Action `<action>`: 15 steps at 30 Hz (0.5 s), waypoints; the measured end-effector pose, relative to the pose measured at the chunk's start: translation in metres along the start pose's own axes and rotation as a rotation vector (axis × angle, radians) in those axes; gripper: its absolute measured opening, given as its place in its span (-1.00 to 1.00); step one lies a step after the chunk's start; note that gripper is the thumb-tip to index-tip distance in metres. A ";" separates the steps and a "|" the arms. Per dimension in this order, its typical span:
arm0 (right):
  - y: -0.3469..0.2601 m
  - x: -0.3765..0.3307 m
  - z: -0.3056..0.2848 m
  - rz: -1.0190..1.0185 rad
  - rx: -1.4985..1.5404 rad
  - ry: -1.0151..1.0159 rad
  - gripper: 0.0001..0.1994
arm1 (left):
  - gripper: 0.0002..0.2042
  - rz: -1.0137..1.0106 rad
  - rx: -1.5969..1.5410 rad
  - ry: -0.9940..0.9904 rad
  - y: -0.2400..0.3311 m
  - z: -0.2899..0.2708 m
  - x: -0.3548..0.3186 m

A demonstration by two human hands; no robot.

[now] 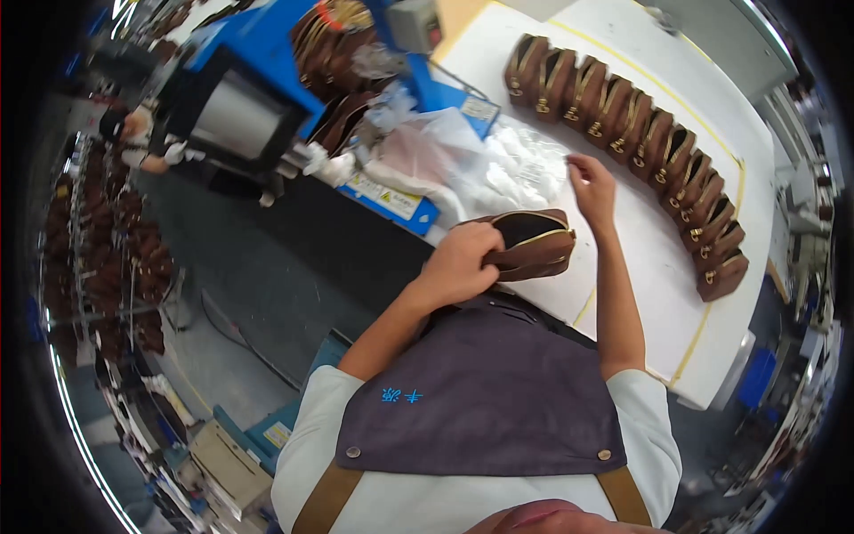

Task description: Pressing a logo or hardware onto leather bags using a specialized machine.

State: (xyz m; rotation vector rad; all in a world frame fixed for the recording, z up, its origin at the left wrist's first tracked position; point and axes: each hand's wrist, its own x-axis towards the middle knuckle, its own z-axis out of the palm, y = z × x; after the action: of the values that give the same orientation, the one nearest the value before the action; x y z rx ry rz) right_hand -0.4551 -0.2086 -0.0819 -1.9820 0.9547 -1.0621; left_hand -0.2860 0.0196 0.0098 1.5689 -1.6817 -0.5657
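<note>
A brown zippered pouch [543, 240] with a gold-coloured zip lies at the table's near edge, its mouth gaping to show a dark lining. My left hand [458, 262] grips the left end of this pouch, the fingers curled over its rim. Above and to the right of it, my right hand [594, 191] is raised with fingers curled and pinched together. Whatever is between those fingertips is too small to make out. Just left of them lies a heap of thin white translucent packets or sheets [525, 173].
Several similar brown pouches [636, 133] stand in a curved row along the table's far right side. A blue machine [249, 98] is at the left, with more brown pouches [334, 53] and clear plastic bags [431, 156] beside it. Another person [138, 138] is at the far left.
</note>
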 end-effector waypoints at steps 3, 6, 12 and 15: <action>-0.057 0.006 0.092 -0.164 0.018 -0.344 -0.80 | -0.85 -0.180 0.065 0.111 -0.006 -0.063 -0.067; -0.088 0.005 0.162 -0.219 -0.044 -0.651 -0.76 | -0.85 -0.364 0.132 0.254 -0.026 -0.093 -0.128; -0.031 0.005 0.244 -0.345 -0.511 -0.484 -0.67 | -0.86 -0.338 0.183 0.411 -0.077 -0.134 -0.178; -0.013 0.005 0.247 -0.226 -0.547 -0.511 -0.70 | -0.86 -0.299 0.164 0.407 -0.111 -0.164 -0.187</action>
State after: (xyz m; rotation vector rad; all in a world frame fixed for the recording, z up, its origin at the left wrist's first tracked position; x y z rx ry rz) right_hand -0.2334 -0.1515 -0.1755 -2.6813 0.7974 -0.3646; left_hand -0.0959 0.2137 -0.0147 1.9213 -1.2215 -0.2333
